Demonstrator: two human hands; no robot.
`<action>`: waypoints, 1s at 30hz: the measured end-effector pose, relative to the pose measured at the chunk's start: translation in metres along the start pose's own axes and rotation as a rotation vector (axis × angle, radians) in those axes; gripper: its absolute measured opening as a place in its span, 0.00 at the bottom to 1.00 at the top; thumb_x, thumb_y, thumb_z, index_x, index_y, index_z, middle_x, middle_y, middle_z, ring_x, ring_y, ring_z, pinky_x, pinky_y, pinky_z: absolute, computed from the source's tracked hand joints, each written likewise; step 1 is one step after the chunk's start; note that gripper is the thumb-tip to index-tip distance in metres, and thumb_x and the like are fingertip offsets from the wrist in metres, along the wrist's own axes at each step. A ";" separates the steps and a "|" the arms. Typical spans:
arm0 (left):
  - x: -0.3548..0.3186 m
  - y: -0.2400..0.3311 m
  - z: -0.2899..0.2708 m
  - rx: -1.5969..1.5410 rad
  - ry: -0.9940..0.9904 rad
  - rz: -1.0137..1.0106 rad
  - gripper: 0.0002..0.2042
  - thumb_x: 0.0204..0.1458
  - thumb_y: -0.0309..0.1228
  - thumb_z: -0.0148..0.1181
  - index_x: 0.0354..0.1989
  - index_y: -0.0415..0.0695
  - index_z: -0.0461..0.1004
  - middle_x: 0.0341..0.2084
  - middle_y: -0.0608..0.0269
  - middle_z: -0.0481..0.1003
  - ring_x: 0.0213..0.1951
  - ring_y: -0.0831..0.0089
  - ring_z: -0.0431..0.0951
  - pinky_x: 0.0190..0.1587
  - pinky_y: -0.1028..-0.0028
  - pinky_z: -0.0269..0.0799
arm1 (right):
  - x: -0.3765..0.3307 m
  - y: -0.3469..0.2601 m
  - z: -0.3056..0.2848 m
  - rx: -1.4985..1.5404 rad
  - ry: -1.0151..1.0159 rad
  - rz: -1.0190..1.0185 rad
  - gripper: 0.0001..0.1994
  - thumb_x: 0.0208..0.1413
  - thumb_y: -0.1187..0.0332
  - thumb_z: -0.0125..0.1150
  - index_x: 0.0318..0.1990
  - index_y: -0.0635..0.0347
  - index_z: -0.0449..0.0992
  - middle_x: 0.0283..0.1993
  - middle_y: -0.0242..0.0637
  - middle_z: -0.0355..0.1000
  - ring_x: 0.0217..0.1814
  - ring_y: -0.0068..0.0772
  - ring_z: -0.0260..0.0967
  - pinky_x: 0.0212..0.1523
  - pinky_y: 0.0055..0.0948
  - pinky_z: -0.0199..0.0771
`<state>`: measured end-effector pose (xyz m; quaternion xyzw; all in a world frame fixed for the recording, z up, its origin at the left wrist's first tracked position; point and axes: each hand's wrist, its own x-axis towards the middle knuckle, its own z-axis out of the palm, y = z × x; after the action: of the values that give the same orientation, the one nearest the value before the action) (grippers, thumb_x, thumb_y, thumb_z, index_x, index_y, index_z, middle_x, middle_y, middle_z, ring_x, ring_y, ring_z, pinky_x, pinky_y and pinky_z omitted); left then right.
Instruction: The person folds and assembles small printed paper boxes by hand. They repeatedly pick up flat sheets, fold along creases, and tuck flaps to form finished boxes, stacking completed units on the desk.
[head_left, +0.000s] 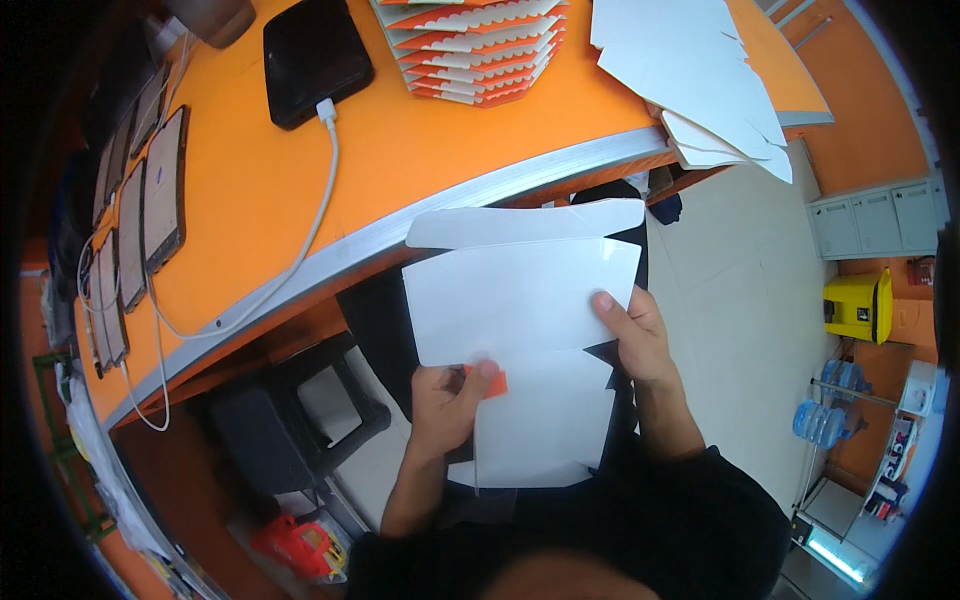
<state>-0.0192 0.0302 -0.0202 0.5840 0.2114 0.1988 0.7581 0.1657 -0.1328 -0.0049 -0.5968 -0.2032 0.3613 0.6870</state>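
Note:
A flat, creased white box blank [525, 300] is held between my hands in front of the table's edge, plain side up. My left hand [440, 408] grips its left side with the thumb on top, pressing on a small orange flap [494, 384] that lies over the white card. On the opposite edge, my right hand [642, 335] is closed, thumb on the upper face and fingers behind, out of sight. The blank's top flap and notched right side stick out unfolded.
On the orange table [230, 270] lie a black phone [315, 65] with a white cable [327, 180], a stack of folded orange-and-white cartons [485, 60] and white card sheets [690, 70] overhanging the edge. Several phones [165, 190] lie left. Below stands a black stool [340, 410].

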 end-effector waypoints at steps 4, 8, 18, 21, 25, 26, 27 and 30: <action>0.015 0.024 0.019 -0.203 0.387 0.199 0.14 0.64 0.28 0.61 0.52 0.30 0.75 0.43 0.55 0.80 0.37 0.73 0.81 0.38 0.74 0.77 | 0.006 -0.009 0.005 -0.124 -0.026 -0.012 0.16 0.73 0.61 0.51 0.51 0.69 0.75 0.42 0.36 0.78 0.42 0.21 0.74 0.45 0.28 0.75; 0.015 0.027 -0.002 0.265 0.300 0.182 0.12 0.64 0.27 0.59 0.47 0.29 0.77 0.31 0.56 0.81 0.32 0.73 0.81 0.32 0.73 0.76 | 0.009 -0.017 0.019 -0.318 -0.034 -0.084 0.16 0.74 0.63 0.47 0.52 0.70 0.72 0.36 0.39 0.78 0.36 0.25 0.75 0.40 0.29 0.74; 0.000 0.043 0.023 0.691 0.332 0.248 0.11 0.66 0.26 0.53 0.46 0.28 0.75 0.28 0.52 0.81 0.27 0.72 0.81 0.30 0.70 0.75 | -0.028 -0.020 0.014 0.253 -0.230 0.114 0.36 0.75 0.44 0.30 0.75 0.68 0.50 0.74 0.45 0.58 0.76 0.39 0.55 0.75 0.41 0.52; -0.004 0.040 0.023 0.615 0.370 0.265 0.11 0.66 0.27 0.53 0.44 0.29 0.76 0.27 0.55 0.81 0.27 0.74 0.80 0.31 0.72 0.74 | -0.017 0.017 -0.014 0.609 -0.502 0.105 0.35 0.75 0.46 0.32 0.76 0.66 0.50 0.74 0.45 0.58 0.76 0.38 0.56 0.73 0.42 0.55; -0.006 0.038 0.020 0.545 0.359 0.279 0.11 0.66 0.28 0.53 0.42 0.30 0.76 0.26 0.57 0.80 0.26 0.75 0.78 0.31 0.74 0.73 | -0.008 0.034 -0.025 0.696 -0.646 0.046 0.38 0.71 0.44 0.45 0.76 0.66 0.50 0.73 0.44 0.60 0.74 0.36 0.59 0.70 0.41 0.60; -0.006 0.040 0.020 0.519 0.349 0.275 0.11 0.66 0.29 0.53 0.41 0.30 0.76 0.27 0.57 0.80 0.26 0.76 0.78 0.31 0.73 0.73 | -0.008 0.037 -0.029 0.700 -0.668 0.043 0.40 0.69 0.43 0.49 0.75 0.66 0.50 0.72 0.44 0.60 0.73 0.36 0.60 0.70 0.41 0.61; -0.007 0.044 0.020 0.494 0.339 0.271 0.11 0.66 0.29 0.54 0.41 0.30 0.76 0.27 0.58 0.80 0.26 0.76 0.78 0.31 0.73 0.73 | -0.005 0.050 -0.037 0.697 -0.699 0.019 0.43 0.66 0.42 0.54 0.75 0.67 0.51 0.72 0.44 0.61 0.72 0.35 0.60 0.69 0.40 0.62; -0.010 0.051 0.022 0.409 0.290 0.260 0.11 0.65 0.30 0.55 0.41 0.31 0.77 0.27 0.58 0.81 0.26 0.76 0.78 0.31 0.72 0.73 | 0.010 0.044 -0.031 0.621 -0.834 -0.168 0.52 0.53 0.43 0.71 0.74 0.69 0.52 0.70 0.43 0.62 0.70 0.31 0.61 0.65 0.39 0.66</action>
<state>-0.0179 0.0195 0.0347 0.7123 0.2769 0.3292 0.5546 0.1830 -0.1453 -0.0550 -0.1523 -0.3897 0.5552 0.7188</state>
